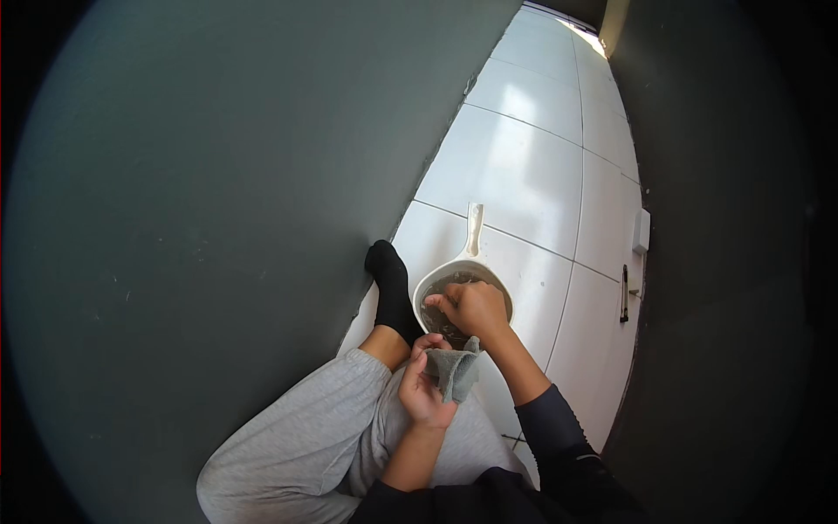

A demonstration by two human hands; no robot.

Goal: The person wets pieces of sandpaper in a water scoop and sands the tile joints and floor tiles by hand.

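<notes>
A white dipper (473, 248) with a long handle stands on the tiled floor, its handle pointing away from me. Inside its bowl is murky liquid with small pale bits. My right hand (475, 307) is over and partly in the bowl, with its fingers curled; what it holds, if anything, is hidden. Nearer to me, my left hand (424, 389) grips a grey-green cloth (460, 371) just below the bowl's near edge. The cloth is folded and hangs to the right of the fingers.
White floor tiles (524, 188) run between two dark grey walls. My black-socked foot (391, 284) rests left of the dipper. Against the right wall are a small white box (642, 231) and a thin black object (624, 294).
</notes>
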